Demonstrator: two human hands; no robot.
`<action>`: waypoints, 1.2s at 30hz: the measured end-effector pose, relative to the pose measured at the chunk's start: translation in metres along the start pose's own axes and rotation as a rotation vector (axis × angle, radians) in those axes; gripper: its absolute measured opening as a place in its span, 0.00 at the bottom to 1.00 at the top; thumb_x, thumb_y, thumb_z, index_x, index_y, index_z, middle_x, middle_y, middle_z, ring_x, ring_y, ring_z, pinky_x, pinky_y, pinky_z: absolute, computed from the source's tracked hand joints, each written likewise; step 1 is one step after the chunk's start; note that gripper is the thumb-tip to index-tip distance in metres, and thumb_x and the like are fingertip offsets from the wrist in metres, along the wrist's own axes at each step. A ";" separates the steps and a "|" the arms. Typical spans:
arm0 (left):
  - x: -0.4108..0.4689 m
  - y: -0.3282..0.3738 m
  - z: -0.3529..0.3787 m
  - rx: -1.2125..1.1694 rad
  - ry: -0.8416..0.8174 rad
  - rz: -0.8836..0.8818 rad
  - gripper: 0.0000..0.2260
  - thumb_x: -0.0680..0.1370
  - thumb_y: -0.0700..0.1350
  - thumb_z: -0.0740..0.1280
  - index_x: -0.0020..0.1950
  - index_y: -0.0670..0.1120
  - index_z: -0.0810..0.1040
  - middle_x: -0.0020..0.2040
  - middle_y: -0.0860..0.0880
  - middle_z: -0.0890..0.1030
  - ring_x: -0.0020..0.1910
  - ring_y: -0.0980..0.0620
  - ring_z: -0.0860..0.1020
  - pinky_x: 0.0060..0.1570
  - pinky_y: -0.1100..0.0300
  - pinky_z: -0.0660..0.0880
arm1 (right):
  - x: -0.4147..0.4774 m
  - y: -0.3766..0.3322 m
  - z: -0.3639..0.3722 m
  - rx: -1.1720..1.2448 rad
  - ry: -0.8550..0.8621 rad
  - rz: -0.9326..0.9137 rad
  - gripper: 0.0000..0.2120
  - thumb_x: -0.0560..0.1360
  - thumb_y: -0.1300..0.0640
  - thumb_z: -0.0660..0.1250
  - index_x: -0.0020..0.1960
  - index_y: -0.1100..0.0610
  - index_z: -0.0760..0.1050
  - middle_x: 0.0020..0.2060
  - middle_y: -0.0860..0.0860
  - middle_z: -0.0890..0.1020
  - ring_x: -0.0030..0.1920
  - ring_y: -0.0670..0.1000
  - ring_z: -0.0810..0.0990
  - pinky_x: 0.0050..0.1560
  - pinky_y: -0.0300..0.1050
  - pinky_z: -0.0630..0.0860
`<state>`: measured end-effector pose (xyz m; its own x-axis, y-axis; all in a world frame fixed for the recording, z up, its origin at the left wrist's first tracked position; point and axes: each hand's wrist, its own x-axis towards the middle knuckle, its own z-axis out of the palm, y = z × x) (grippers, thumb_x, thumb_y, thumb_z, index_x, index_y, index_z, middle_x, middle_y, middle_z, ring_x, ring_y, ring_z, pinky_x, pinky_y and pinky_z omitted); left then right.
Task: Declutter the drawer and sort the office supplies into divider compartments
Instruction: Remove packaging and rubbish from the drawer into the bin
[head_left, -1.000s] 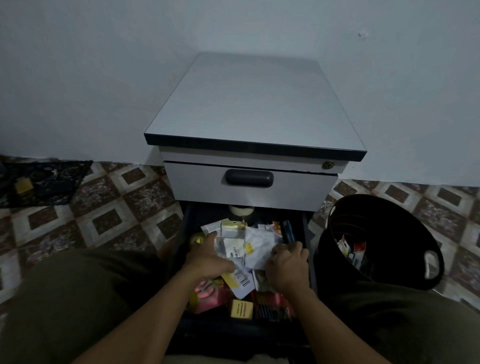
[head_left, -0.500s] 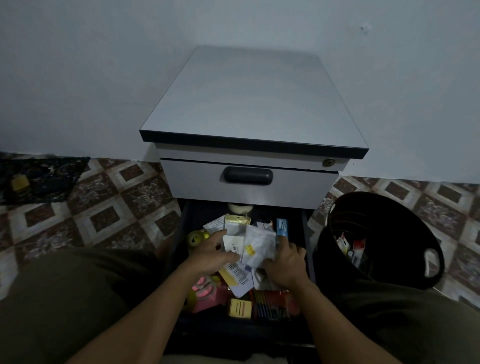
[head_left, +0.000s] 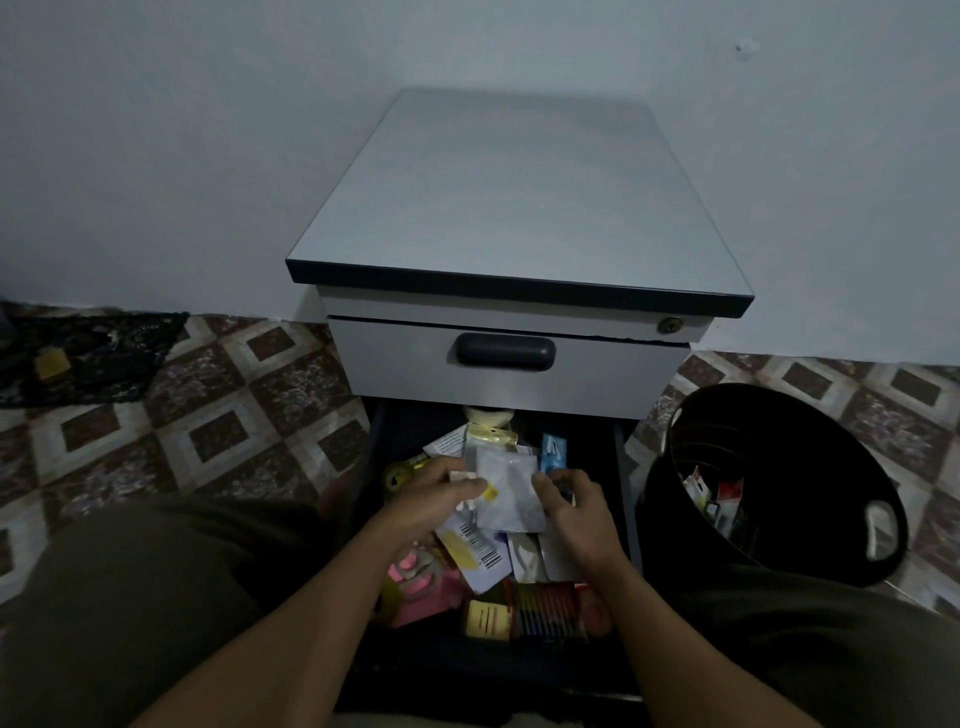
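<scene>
The lower drawer (head_left: 621, 467) of a grey cabinet is pulled out and full of loose supplies. Both hands are over its middle. My left hand (head_left: 434, 496) pinches the left edge of a small white plastic packet (head_left: 508, 486) with a yellow spot. On the packet's right edge rest the fingers of my right hand (head_left: 579, 512). Under them lie a barcode-labelled card (head_left: 475, 551), a pink tape dispenser (head_left: 423, 582), a pack of coloured pens (head_left: 545, 608), a yellow box (head_left: 485, 618), a blue packet (head_left: 553, 452) and yellow tape rolls (head_left: 397, 475).
A black bin (head_left: 779, 483) with some discarded packaging stands on the tiled floor right of the drawer. The upper drawer (head_left: 504, 364) is closed. A dark cloth (head_left: 88, 358) lies at the far left by the wall. My knees flank the drawer.
Both hands have lifted the white packet off the pile and brought it up between them. My right hand shifted from pressing on the pile to the packet's right edge.
</scene>
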<state>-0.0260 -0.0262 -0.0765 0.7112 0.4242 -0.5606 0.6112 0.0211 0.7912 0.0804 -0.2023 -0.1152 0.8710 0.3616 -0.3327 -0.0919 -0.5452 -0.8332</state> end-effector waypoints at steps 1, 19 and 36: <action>0.001 0.000 -0.001 0.006 0.007 -0.003 0.20 0.75 0.51 0.73 0.66 0.54 0.75 0.60 0.53 0.77 0.56 0.53 0.78 0.56 0.54 0.78 | -0.001 -0.003 -0.001 -0.004 0.024 -0.016 0.20 0.71 0.35 0.68 0.51 0.51 0.77 0.50 0.49 0.80 0.50 0.48 0.80 0.52 0.48 0.77; 0.008 0.015 0.005 -0.358 -0.030 -0.095 0.19 0.76 0.32 0.68 0.60 0.53 0.79 0.56 0.47 0.81 0.52 0.46 0.81 0.58 0.47 0.79 | 0.011 -0.010 0.013 -0.044 0.136 0.033 0.22 0.62 0.46 0.77 0.51 0.47 0.72 0.49 0.52 0.81 0.46 0.52 0.81 0.44 0.47 0.79; -0.013 -0.003 -0.006 0.075 0.021 -0.211 0.14 0.72 0.44 0.73 0.56 0.42 0.80 0.59 0.40 0.80 0.49 0.46 0.80 0.43 0.57 0.76 | -0.012 -0.025 0.005 -0.051 -0.097 0.102 0.29 0.63 0.28 0.67 0.52 0.49 0.80 0.54 0.50 0.81 0.56 0.54 0.78 0.59 0.55 0.77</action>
<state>-0.0388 -0.0265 -0.0705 0.5577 0.4365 -0.7060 0.7703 0.0447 0.6361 0.0701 -0.1889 -0.0926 0.8075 0.3725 -0.4573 -0.1507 -0.6193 -0.7706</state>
